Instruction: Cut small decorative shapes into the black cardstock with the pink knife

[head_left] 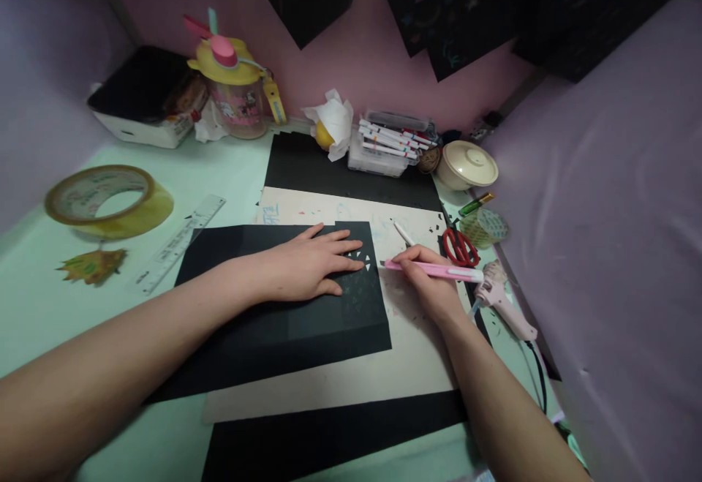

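My left hand lies flat with spread fingers on a sheet of black paper. Small white triangular cut-outs show in the paper by its fingertips, with faint drawn marks below them. To the right, my right hand is closed round a pink craft knife. The knife's tip points left, just beyond the paper's right edge. A white pen lies just past the right fingers. Beneath the black paper is a pale, marked board, with more black paper below it.
Red-handled scissors, a green tape roll and a glue gun are at right. A clear ruler, wide tape roll and leaf lie left. Behind are a bottle, markers and a lidded bowl.
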`<state>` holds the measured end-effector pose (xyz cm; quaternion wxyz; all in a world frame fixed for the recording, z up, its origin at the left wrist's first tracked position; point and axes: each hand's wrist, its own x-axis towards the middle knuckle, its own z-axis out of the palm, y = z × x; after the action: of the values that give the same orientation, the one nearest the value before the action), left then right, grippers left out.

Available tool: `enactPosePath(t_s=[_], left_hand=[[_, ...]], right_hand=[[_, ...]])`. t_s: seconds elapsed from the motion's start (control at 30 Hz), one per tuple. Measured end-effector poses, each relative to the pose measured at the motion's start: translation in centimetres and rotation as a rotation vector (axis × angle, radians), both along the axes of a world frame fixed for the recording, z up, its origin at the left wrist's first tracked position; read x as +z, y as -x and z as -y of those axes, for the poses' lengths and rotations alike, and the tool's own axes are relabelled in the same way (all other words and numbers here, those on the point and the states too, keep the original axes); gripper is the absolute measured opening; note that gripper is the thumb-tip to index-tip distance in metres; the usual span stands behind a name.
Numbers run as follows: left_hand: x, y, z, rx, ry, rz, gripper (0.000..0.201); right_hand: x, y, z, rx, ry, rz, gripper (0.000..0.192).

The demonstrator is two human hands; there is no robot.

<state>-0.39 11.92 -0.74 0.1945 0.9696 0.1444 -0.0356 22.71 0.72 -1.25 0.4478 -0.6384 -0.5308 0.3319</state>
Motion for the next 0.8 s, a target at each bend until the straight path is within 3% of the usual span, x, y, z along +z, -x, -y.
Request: enactPosePath(t_s=[0.4, 0.8], left_hand=[[0.08, -0.19, 0.11, 0.025, 0.031, -0.026, 0.054], [0.0, -0.02, 0.13, 0.028, 0.032, -0.023, 0.053]], right_hand=[[-0.12, 0.81, -0.18, 0.077, 0.097, 0.071, 0.016], [-0.51, 0.93, -0.16, 0.018, 0.093, 0.114, 0.015]])
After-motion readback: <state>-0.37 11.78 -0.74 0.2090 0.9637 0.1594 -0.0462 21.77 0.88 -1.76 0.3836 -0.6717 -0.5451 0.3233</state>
